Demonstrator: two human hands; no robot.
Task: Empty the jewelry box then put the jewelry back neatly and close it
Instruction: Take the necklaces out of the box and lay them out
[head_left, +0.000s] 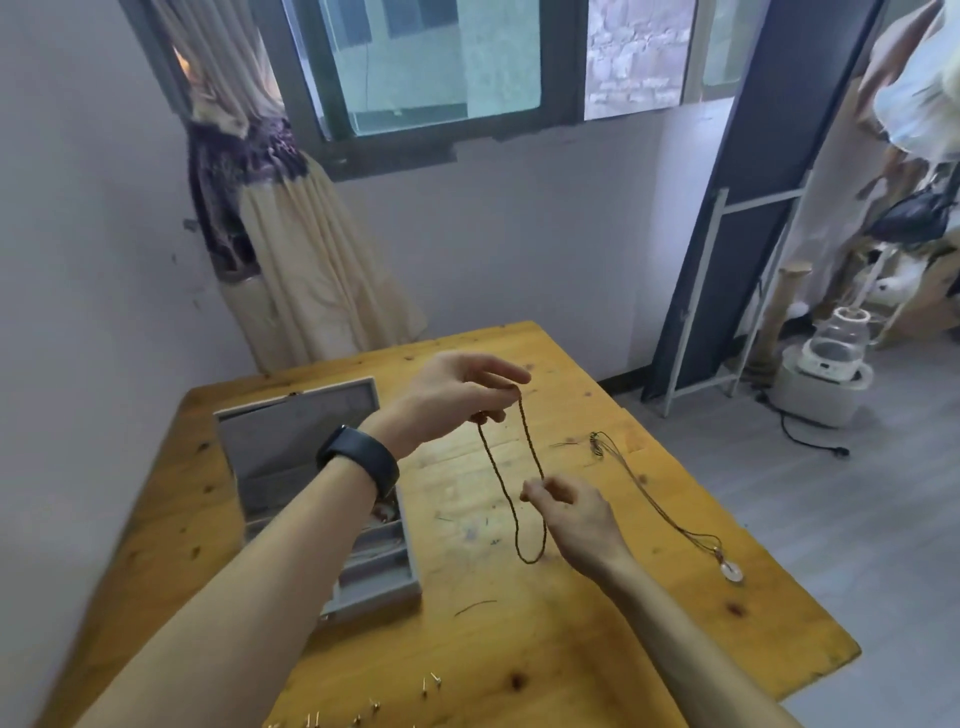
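we hold the beaded necklace (511, 483) above the table (571, 623), right of the open jewelry box (311, 467). its loop hangs lengthwise from our left hand (457, 397), fingertips pinching the top. our right hand (571, 512), nearer the low end, pinches one strand partway down.

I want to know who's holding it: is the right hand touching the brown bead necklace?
Touching. The head view shows the right hand pinching one strand of the brown bead necklace.

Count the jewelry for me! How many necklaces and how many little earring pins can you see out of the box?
Necklaces: 2, the brown bead necklace in both hands and the pendant necklace lying on the table.
Earring pins: about 7 visible at the near edge.
Total: about 9.
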